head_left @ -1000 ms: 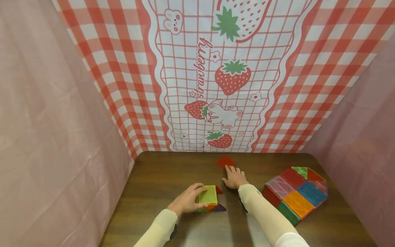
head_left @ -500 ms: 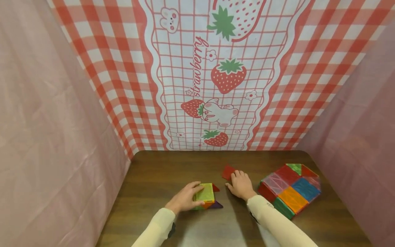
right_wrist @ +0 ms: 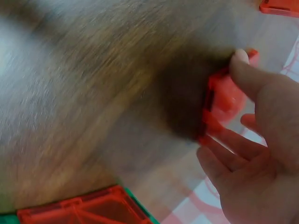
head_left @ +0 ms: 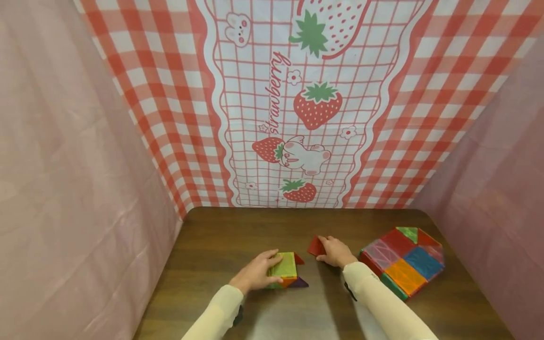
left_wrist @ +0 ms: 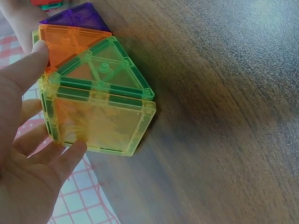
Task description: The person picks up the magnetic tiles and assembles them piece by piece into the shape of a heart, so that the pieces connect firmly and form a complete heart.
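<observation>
My left hand (head_left: 257,271) holds a small block built of see-through magnetic tiles (head_left: 285,265), its thumb on the near side and its fingers over the yellow top. Close up in the left wrist view, this block shows a yellow square tile (left_wrist: 100,123), a green triangle tile (left_wrist: 105,67), an orange triangle tile (left_wrist: 63,39) and a purple triangle tile (left_wrist: 79,17). To the right of it, my right hand (head_left: 337,252) pinches a loose red magnetic tile (head_left: 314,245) between thumb and fingers. In the right wrist view that red tile (right_wrist: 229,98) is tilted up on edge, partly covered by the fingers.
A larger body of joined magnetic tiles (head_left: 410,257), in red, blue, orange, pink and green, stands at the right of the wooden table (head_left: 229,231). A strawberry-print cloth (head_left: 297,118) hangs behind the table, with pink curtains (head_left: 85,189) at both sides.
The right hand has drawn the red tile from the back of the table nearer and tipped it up from lying flat. The left hand has stayed on the small block.
</observation>
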`<state>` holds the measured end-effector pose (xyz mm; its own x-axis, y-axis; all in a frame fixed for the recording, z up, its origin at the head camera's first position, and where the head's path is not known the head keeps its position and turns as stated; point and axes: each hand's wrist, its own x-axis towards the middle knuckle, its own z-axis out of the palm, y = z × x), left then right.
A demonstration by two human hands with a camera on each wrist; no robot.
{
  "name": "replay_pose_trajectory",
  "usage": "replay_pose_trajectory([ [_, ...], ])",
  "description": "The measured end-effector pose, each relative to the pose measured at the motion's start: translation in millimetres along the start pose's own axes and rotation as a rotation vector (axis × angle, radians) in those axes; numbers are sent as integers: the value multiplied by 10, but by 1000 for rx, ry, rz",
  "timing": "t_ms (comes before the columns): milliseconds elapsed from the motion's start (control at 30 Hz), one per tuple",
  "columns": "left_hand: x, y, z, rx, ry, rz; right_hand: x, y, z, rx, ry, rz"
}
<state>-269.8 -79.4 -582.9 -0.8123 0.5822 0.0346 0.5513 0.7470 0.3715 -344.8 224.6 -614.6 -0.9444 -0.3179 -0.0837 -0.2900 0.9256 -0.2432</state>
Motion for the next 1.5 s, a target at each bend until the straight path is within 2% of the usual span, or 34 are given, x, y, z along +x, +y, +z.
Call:
replay_pose_trajectory([
  [167,15,10,-57,-6,3,-8,-64,-52,-124,8,-18,-48],
  [300,21,14,-81,-6,-3,-21,-146,-87,-125,38,-24,-108],
  [500,17,21,-62,-6,1,0,-274,-122,-36,194,-11,-256],
  [600,12,23,-47,-6,11,20,-306,-170,-40,281,-32,-290],
  [700,5,29,-46,-11,18,32,-320,-247,-73,348,-54,-306],
  [1067,13,36,-52,-45,21,25,-335,-467,-25,355,-110,-338],
  [1300,9,20,-17,-48,14,17,-360,-480,5,330,-132,-313],
  [1500,-17,59,17,-37,31,-6,-384,-470,4,359,-157,-321],
])
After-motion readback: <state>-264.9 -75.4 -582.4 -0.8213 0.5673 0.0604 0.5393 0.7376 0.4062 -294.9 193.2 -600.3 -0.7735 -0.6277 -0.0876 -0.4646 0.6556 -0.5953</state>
